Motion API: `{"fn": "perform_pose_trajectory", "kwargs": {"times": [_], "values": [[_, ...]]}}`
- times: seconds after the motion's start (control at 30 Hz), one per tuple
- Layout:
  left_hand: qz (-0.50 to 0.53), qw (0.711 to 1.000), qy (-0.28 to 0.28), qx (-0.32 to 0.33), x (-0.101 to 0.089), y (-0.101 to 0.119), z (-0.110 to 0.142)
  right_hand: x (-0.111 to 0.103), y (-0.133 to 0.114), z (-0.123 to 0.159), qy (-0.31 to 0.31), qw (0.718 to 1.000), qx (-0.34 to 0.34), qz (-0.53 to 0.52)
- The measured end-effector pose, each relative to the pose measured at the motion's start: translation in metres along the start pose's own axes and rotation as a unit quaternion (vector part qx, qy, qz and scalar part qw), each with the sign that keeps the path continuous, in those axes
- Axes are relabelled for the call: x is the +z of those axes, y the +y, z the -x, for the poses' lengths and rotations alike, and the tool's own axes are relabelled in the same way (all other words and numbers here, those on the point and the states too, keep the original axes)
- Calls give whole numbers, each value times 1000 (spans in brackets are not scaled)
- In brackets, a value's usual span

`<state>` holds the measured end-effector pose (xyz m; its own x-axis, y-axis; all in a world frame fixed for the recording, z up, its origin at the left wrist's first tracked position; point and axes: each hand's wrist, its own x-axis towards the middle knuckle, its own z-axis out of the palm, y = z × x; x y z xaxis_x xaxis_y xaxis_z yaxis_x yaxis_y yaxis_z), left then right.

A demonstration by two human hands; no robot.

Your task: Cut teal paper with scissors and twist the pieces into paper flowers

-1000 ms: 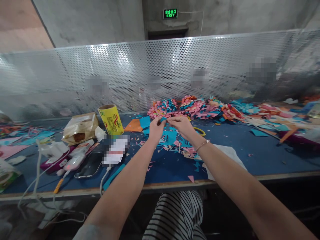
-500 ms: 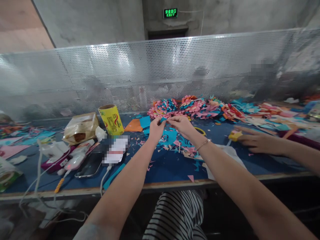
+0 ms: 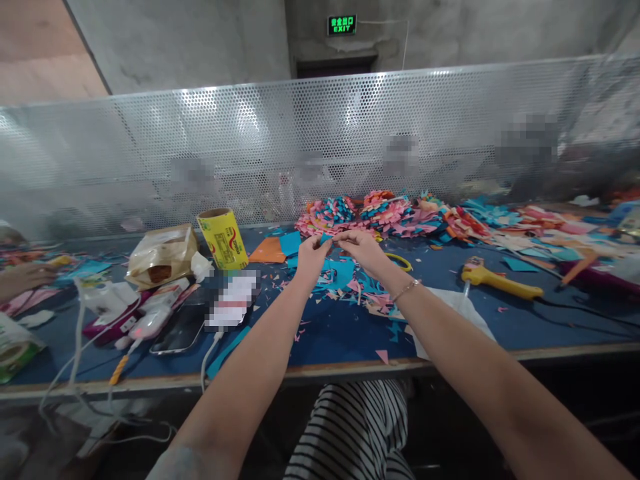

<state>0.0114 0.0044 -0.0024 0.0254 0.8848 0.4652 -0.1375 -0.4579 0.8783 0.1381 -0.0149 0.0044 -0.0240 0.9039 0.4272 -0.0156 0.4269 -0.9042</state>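
Observation:
Pinched in my left hand [image 3: 313, 255] is a small blue sheet piece [image 3: 325, 237], its material too small to make out. Close beside it, my right hand [image 3: 364, 251] has thumb and index fingertips pressed together at the edge of the same piece. Both hands are held over a scatter of blue and pink scraps [image 3: 340, 275]. Just behind them stand fluffy pink and blue flower-like bundles [image 3: 327, 217]. A yellow ring-shaped handle [image 3: 400, 261] shows partly behind my right wrist.
A yellow glue gun [image 3: 505, 281] rests at the right by a white sheet [image 3: 457, 310]. To the left are a yellow cardboard tube [image 3: 223, 241], a paper bag [image 3: 163, 257], a phone [image 3: 177, 327] and white cables [image 3: 76, 333]. Another person's hand [image 3: 25, 280] is at far left.
The other person's hand at the right has gone, leaving the glue gun lying on the table. A hand has appeared at far left. My hands have barely moved.

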Motion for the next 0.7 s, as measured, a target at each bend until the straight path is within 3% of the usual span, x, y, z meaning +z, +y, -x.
{"fn": "perform_pose_trajectory", "kwargs": {"times": [0.3, 0.7], "values": [[89, 994, 5, -59, 4, 7, 3, -4, -3, -3, 44, 998, 10, -32], [93, 992, 8, -90, 5, 5, 1, -4, -2, -3, 42, 999, -2, 5]]}}
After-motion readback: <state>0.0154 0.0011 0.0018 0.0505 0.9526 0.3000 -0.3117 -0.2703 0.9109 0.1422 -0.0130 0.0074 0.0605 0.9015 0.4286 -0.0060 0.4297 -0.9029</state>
